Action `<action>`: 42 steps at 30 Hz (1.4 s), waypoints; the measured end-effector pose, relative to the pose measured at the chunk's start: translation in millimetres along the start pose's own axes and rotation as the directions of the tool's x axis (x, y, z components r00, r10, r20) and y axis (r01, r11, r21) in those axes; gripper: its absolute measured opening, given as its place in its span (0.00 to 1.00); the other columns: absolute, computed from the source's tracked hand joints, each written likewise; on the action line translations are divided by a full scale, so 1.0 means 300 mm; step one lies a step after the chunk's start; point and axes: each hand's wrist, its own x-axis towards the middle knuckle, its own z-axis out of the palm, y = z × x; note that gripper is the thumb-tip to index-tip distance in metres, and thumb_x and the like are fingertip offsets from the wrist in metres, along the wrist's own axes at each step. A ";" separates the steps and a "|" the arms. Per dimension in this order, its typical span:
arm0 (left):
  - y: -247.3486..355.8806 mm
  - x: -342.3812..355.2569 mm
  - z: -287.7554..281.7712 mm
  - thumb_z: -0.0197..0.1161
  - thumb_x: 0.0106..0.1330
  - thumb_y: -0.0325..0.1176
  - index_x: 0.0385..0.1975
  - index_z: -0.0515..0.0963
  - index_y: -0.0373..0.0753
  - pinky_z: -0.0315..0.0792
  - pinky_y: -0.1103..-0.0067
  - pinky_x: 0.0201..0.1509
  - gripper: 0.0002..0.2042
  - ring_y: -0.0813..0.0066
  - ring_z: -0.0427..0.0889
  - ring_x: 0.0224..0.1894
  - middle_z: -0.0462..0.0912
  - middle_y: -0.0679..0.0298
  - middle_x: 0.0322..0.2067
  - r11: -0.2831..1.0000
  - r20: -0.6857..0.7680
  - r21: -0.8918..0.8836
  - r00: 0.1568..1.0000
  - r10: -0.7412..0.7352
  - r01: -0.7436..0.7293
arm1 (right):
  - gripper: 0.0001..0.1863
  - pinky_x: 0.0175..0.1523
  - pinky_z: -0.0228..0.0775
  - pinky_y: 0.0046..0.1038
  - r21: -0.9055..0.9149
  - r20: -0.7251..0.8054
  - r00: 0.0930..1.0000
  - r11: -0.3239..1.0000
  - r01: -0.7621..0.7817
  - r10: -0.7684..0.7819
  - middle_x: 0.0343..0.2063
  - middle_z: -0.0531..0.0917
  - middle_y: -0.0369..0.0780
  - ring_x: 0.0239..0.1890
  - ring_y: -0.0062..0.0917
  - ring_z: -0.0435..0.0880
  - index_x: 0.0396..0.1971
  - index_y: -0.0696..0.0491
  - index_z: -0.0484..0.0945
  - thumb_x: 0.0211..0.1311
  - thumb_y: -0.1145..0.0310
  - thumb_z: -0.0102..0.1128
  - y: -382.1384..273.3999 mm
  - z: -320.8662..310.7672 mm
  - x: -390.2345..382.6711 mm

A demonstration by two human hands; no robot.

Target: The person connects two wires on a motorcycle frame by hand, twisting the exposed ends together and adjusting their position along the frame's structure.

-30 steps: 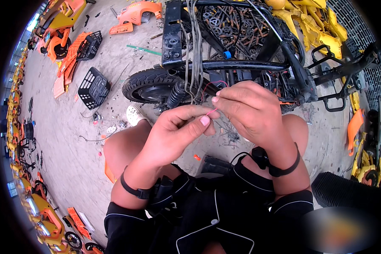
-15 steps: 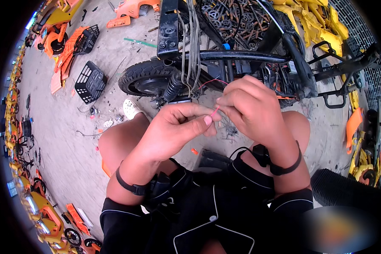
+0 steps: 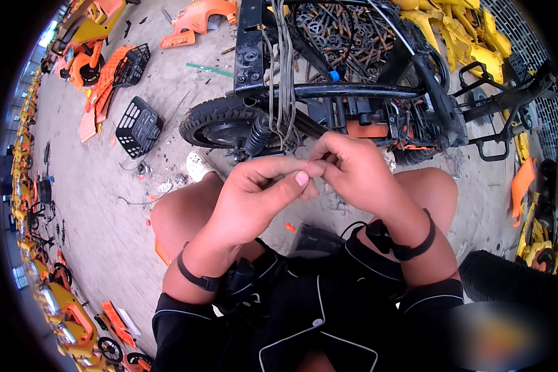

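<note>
My left hand (image 3: 260,191) is closed, thumb against forefinger, on a thin pink-red wire (image 3: 308,166). Only a short bit of this wire shows, right at the fingertips. Beside it, my right hand (image 3: 358,170) is pinched too, its fingertips touching those of the left around the same spot. How the wire runs inside the fingers is hidden. Just beyond both hands stands a stripped black scooter frame (image 3: 359,92). A bundle of grey cables (image 3: 281,74) hangs over its side, near the shock absorber spring (image 3: 257,137) and the rear tyre (image 3: 208,118).
Rusty metal parts (image 3: 341,34) are heaped behind the frame. Left on the concrete lie a black plastic basket (image 3: 139,127), orange panels (image 3: 99,93) and a green strip (image 3: 209,69). Yellow panels (image 3: 477,46) are piled at the far right. A ribbed black object (image 3: 496,276) is near my right elbow.
My right hand has moved left and closer to my left hand. The wire stretch that showed between the hands, and its arc behind the right one, are mostly out of sight.
</note>
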 end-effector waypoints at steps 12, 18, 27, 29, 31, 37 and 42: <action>0.001 -0.007 -0.017 0.62 0.75 0.28 0.52 0.83 0.30 0.78 0.79 0.50 0.11 0.77 0.84 0.41 0.88 0.60 0.37 0.992 -0.063 0.009 0.990 0.127 -0.127 | 0.12 0.45 0.75 0.48 -0.396 0.204 0.972 0.918 -0.024 0.114 0.34 0.85 0.50 0.41 0.51 0.84 0.32 0.59 0.79 0.57 0.67 0.70 0.099 0.055 0.017; 0.005 -0.003 -0.018 0.63 0.75 0.29 0.51 0.84 0.31 0.78 0.81 0.48 0.11 0.80 0.85 0.41 0.88 0.62 0.37 0.987 -0.083 0.140 0.992 0.090 -0.078 | 0.19 0.50 0.77 0.43 -0.350 0.033 0.998 0.934 0.064 -0.056 0.49 0.83 0.49 0.48 0.47 0.84 0.46 0.57 0.81 0.57 0.66 0.73 0.040 -0.035 -0.004; -0.018 0.010 0.006 0.63 0.74 0.27 0.47 0.85 0.31 0.78 0.81 0.46 0.09 0.80 0.85 0.39 0.89 0.62 0.35 0.960 -0.105 0.263 0.986 0.129 -0.098 | 0.08 0.42 0.78 0.31 -0.318 -0.160 0.864 0.853 0.413 -0.478 0.35 0.85 0.39 0.36 0.34 0.85 0.38 0.53 0.86 0.57 0.72 0.73 -0.113 -0.055 -0.026; -0.025 0.015 0.015 0.64 0.73 0.26 0.45 0.86 0.31 0.78 0.81 0.47 0.08 0.81 0.85 0.40 0.89 0.63 0.34 0.953 -0.126 0.282 0.981 0.146 -0.105 | 0.10 0.41 0.78 0.31 -0.417 -0.139 0.843 0.803 0.427 -0.520 0.34 0.84 0.38 0.35 0.33 0.84 0.38 0.52 0.86 0.56 0.73 0.73 -0.120 -0.041 -0.029; -0.028 0.016 0.030 0.64 0.72 0.25 0.44 0.86 0.32 0.78 0.80 0.47 0.07 0.81 0.85 0.40 0.90 0.64 0.34 0.957 -0.158 0.272 0.976 0.152 -0.105 | 0.11 0.39 0.78 0.29 -0.460 -0.150 0.832 0.783 0.420 -0.534 0.35 0.84 0.38 0.35 0.32 0.84 0.38 0.54 0.86 0.53 0.74 0.74 -0.114 -0.031 -0.028; -0.042 0.033 0.038 0.67 0.66 0.25 0.42 0.86 0.33 0.77 0.74 0.42 0.08 0.65 0.88 0.34 0.89 0.56 0.31 0.743 -0.120 0.613 0.897 0.425 -0.269 | 0.14 0.36 0.78 0.29 -0.538 -0.143 0.761 0.695 0.476 -0.632 0.36 0.83 0.39 0.33 0.32 0.82 0.37 0.59 0.84 0.48 0.76 0.73 -0.089 -0.013 -0.022; -0.052 0.034 0.034 0.70 0.61 0.26 0.40 0.86 0.36 0.73 0.70 0.42 0.09 0.59 0.85 0.31 0.86 0.57 0.27 0.471 -0.016 0.825 0.820 0.573 -0.313 | 0.14 0.34 0.77 0.29 -0.588 -0.145 0.723 0.646 0.486 -0.676 0.35 0.81 0.40 0.32 0.32 0.81 0.35 0.60 0.82 0.45 0.78 0.73 -0.075 0.008 -0.021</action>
